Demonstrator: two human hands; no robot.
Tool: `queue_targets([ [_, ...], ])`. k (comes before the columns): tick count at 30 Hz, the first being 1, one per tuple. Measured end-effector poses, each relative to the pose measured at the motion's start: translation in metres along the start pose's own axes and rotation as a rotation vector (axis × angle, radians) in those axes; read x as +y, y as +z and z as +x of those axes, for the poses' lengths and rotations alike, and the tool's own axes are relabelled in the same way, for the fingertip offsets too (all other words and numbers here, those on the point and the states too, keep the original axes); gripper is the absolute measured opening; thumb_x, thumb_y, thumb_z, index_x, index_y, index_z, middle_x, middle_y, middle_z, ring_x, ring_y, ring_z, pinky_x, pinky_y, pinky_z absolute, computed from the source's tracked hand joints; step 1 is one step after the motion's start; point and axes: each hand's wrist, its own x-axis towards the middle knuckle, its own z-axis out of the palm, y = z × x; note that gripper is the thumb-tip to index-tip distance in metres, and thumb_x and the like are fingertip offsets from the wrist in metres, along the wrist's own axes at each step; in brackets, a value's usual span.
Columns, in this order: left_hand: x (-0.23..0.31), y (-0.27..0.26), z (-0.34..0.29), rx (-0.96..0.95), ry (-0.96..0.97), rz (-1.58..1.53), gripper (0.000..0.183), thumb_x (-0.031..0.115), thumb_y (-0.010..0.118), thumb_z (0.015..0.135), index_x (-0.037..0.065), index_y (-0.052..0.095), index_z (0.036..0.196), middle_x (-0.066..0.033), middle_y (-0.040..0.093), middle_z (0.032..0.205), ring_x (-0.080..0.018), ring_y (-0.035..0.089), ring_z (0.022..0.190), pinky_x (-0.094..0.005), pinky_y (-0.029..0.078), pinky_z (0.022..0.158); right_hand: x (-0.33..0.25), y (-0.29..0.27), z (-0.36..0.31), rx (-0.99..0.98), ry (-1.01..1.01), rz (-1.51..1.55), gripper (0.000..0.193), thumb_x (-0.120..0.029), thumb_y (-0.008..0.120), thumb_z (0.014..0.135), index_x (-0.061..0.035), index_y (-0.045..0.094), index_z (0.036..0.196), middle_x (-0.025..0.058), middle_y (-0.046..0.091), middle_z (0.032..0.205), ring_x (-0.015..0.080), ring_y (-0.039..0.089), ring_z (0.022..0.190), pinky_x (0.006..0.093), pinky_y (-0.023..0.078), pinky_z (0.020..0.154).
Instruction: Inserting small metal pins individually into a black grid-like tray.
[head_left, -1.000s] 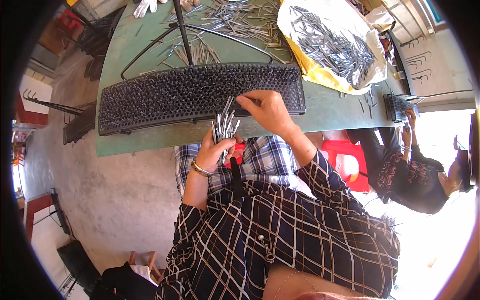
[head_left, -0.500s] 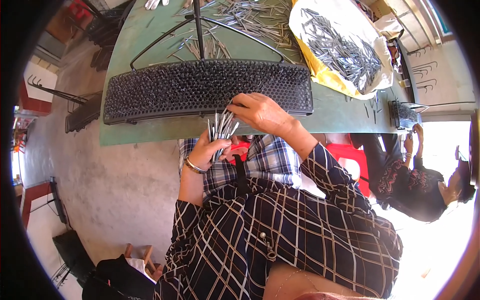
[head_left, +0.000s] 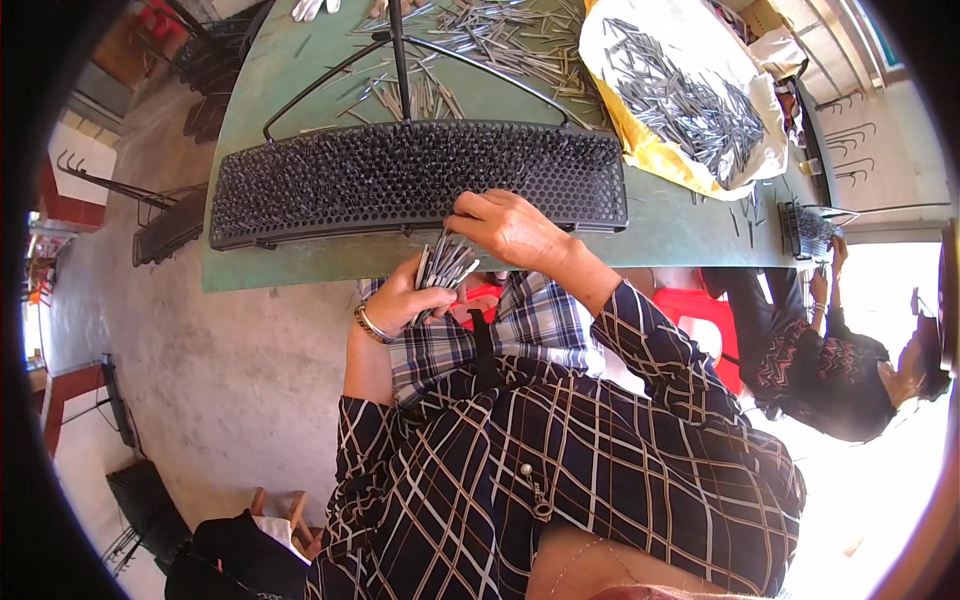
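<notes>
A bundle of thin grey metal rods (head_left: pixel 446 266) stands upright in my left hand (head_left: pixel 405 298), which is closed around its lower part just off the table's front edge. My right hand (head_left: pixel 512 228) reaches over from the right, thumb and fingertips pinched on the upper end of a thin metal rod at the top of the bundle. Right behind both hands lies a long black rack (head_left: pixel 400 170), its face full of small round holes. Many holes on its left and middle are filled with upright pieces; more open holes show toward the right front.
Loose metal rods (head_left: pixel 500 40) lie scattered behind the rack on the green table (head_left: pixel 290 268). A white and yellow sack (head_left: pixel 612 105) holds a heap more. Black bars (head_left: pixel 400 70) rise from the rack. At right, another person (head_left: pixel 825 370) works at a smaller rack (head_left: pixel 808 230).
My left hand has shifted slightly left with the rods. My right fingertips have come a little down and left, closer to the bundle's top.
</notes>
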Motion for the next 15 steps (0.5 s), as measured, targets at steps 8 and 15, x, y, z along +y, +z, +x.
queue_targets([
  [8, 0.002, 0.023, -0.003, 0.023, 0.052, -0.163, 0.058, 0.009, 0.059, 0.079, 0.003, 0.042, 0.134, -0.0057, 0.059, 0.084, -0.0076, 0.047, 0.056, -0.0220, 0.039, 0.047, -0.002, -0.026, 0.000, 0.419, 0.836, 0.763, 0.021, -0.010, 0.069, 0.083, 0.0001, 0.063, 0.101, 0.0014, 0.062, 0.080, 0.0051, 0.056, 0.064, 0.0200, 0.045, 0.053],
  [15, -0.013, 0.040, 0.014, -0.080, 0.085, -0.271, 0.047, 0.004, 0.054, 0.084, -0.001, 0.044, 0.130, -0.0123, 0.061, 0.096, -0.0096, 0.051, 0.059, -0.0222, 0.041, 0.046, 0.008, -0.014, -0.001, 0.401, 0.751, 0.659, 0.022, -0.011, 0.068, 0.085, 0.0012, 0.062, 0.102, 0.0034, 0.064, 0.080, 0.0054, 0.055, 0.059, 0.0212, 0.045, 0.052],
])
